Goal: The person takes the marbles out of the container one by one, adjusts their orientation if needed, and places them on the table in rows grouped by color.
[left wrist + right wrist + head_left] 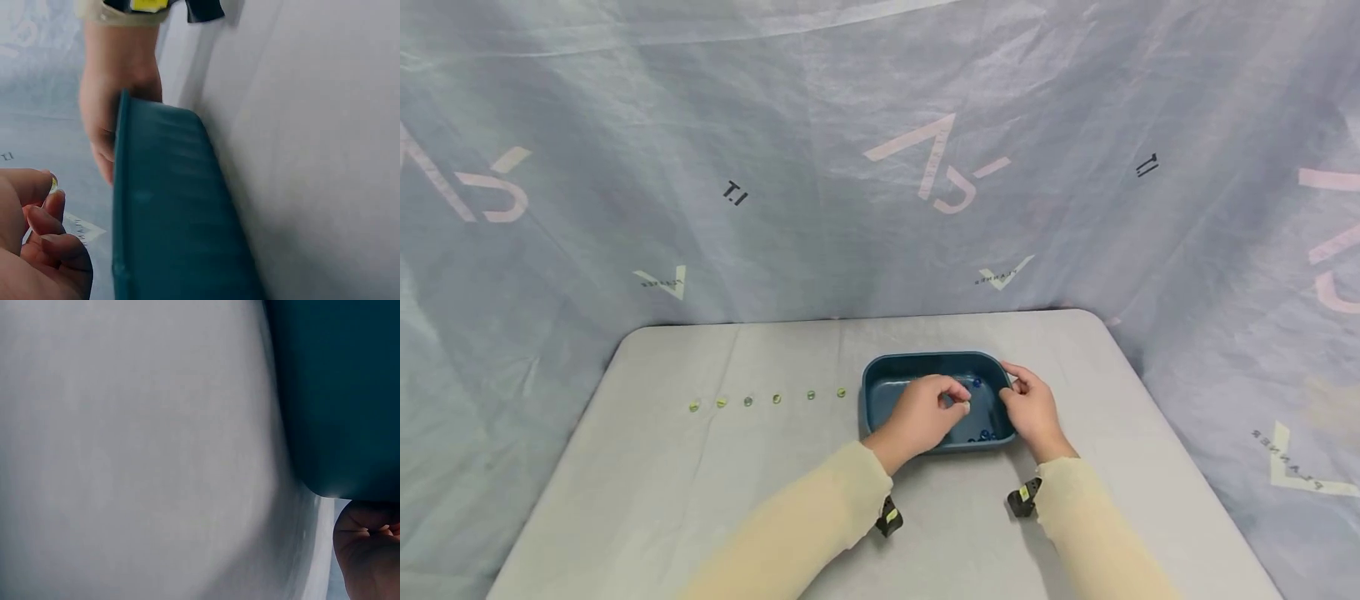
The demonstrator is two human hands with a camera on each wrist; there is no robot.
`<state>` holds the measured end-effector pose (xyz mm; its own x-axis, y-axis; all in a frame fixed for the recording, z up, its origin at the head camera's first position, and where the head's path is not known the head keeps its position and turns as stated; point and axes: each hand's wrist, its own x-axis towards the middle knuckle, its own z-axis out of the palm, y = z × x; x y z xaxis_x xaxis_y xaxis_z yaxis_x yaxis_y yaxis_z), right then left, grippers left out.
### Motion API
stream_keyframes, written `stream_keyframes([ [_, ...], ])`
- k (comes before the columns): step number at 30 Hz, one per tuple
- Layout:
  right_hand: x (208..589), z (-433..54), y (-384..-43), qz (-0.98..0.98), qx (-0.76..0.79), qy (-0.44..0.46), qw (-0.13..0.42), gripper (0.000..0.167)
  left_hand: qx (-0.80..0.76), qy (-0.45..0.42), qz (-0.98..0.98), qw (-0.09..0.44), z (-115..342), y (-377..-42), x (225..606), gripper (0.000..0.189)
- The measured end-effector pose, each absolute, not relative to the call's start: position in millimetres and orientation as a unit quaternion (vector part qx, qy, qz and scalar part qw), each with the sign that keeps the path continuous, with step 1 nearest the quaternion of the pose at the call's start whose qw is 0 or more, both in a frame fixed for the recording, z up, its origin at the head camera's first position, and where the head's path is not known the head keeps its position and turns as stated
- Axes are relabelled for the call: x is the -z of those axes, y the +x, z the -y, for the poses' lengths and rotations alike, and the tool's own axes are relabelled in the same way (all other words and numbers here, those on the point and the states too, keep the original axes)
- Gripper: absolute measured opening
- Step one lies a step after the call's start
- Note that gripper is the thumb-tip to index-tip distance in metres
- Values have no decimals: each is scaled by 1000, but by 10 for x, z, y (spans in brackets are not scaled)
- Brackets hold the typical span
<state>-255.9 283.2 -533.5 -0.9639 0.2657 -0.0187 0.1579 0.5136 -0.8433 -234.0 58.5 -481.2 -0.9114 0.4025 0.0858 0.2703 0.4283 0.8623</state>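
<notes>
My left hand (921, 412) is over a dark teal rectangular basin (936, 444), pinching a small glass marble with yellow in it (54, 183) between thumb and fingertip. At the basin's right end, my right hand (1032, 408) grips the rim, thumb on the inner side and fingers outside. Several dark blue marbles (986, 435) lie on the basin floor near its front right corner, and another blue marble (977, 383) sits farther back. The left hand hides part of the basin's inside.
Left of the basin, several clear marbles with yellow or green swirls stand spaced in a row, from the leftmost marble (694, 406) to the one nearest the basin (841, 392). A pale cloth covers the table (775, 500); a grey printed curtain (820, 167) hangs behind.
</notes>
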Motion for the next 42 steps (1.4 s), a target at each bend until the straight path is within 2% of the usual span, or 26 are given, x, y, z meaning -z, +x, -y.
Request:
stream_keyframes([
  [7, 5324, -2850, -2556, 864, -487, -117, 47, 50, -517, 231, -823, 46, -259, -2131, 4825, 7],
  [13, 5325, -2842, -2549, 863, -489, -117, 46, 50, -508, 219, -831, 60, 145, -2004, 4874, 7],
  [17, 5320, -2828, -2539, 863, -489, -115, 41, 50, -494, 208, -843, 48, 466, -1978, 4953, 7],
  [29, 5324, -2803, -2537, 863, -490, -115, 43, 49, -443, 101, -891, -15, 1516, -1977, 5208, 11],
  [42, 5309, -2832, -2534, 861, -492, -120, 41, 50, -382, 17, -922, -50, 2466, -2016, 5168, 15],
])
